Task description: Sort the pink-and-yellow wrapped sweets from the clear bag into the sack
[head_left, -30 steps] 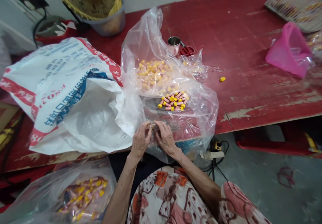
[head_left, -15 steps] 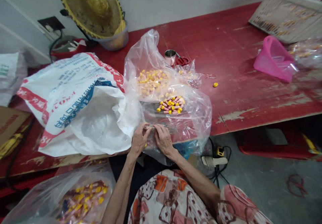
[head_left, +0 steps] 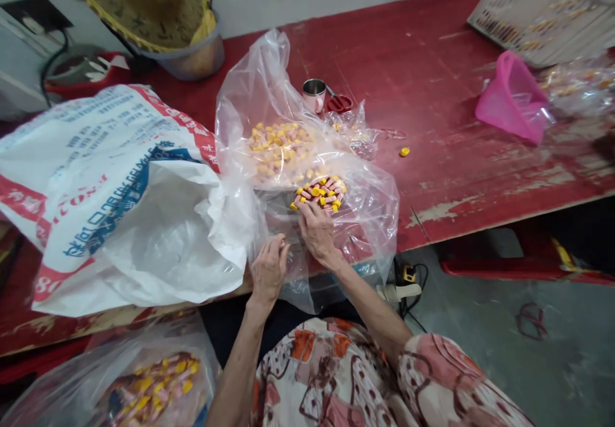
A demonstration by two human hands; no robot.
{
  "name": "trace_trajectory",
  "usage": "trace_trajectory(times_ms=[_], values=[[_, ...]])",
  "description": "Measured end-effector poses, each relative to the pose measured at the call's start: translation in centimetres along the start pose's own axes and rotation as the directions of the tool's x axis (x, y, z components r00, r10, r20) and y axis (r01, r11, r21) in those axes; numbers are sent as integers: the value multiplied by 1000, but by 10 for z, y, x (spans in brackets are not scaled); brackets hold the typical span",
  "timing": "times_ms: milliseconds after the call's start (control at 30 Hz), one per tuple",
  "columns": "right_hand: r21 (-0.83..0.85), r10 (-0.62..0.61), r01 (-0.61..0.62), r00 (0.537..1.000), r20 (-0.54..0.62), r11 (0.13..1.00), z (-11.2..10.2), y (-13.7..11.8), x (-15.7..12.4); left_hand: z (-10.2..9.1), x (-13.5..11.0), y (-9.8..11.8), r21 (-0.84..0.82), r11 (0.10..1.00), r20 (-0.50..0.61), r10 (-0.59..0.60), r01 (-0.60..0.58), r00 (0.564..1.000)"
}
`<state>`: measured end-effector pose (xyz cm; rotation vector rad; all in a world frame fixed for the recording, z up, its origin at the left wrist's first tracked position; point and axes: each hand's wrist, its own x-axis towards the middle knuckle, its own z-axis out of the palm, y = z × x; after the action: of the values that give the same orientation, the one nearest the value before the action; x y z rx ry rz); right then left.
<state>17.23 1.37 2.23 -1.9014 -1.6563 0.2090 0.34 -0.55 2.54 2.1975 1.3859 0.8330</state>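
Head view: a pile of yellow-capped pieces (head_left: 328,192) lies beside the clear bag's (head_left: 262,81) bulk, presumably for easy reach, the right hand (head_left: 317,232) at its near edge, finger closure unclear, the left hand's (head_left: 269,265) fingers pinched together.

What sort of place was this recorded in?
Probably a small workshop or packing room: a worn red worktable bears a big printed sack, a clear plastic bag and a pile of small pink-and-yellow pieces at the person's right hand.
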Motion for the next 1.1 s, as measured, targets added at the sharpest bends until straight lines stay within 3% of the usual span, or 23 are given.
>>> trace_trajectory(times_ms=[133,233,333,433,533,600,700,800,900,967,1100], values=[[-211,28,7,986,166,978,7,-6,23,-13,4,-3,-111,990,46,-87,92,995],[-245,28,20,982,189,969,10,-10,28,-26,3,6,-162,981,-37,-117,109,992],[-206,28,11,982,186,979,12,-9,28,-19,-1,14,-92,993,-99,-78,69,992],[-77,42,-34,994,102,996,11,-3,25,-3,-2,13,-41,997,-44,-60,58,997],[171,22,-9,997,-71,985,4,1,15,-3,0,11,-145,981,14,-126,127,992],[321,23,28,988,-155,947,-4,0,2,-12,-1,13,-239,952,-4,-197,191,980],[461,54,14,990,-133,887,-12,-7,-20,-20,-7,17,-282,930,-88,-269,235,959],[536,83,-49,996,-39,843,-10,-15,-38,-8,-14,14,-161,976,-153,-172,147,973],[564,131,-91,991,-30,821,-5,-19,-48,7,-15,7,-30,998,-99,-54,51,994],[559,161,-94,984,-71,823,-4,-19,-52,9,-14,5,-17,1000,-94,-25,23,995],[508,164,-93,982,-96,856,-6,-14,-58,3,-13,10,-68,998,-240,-15,-2,971]])
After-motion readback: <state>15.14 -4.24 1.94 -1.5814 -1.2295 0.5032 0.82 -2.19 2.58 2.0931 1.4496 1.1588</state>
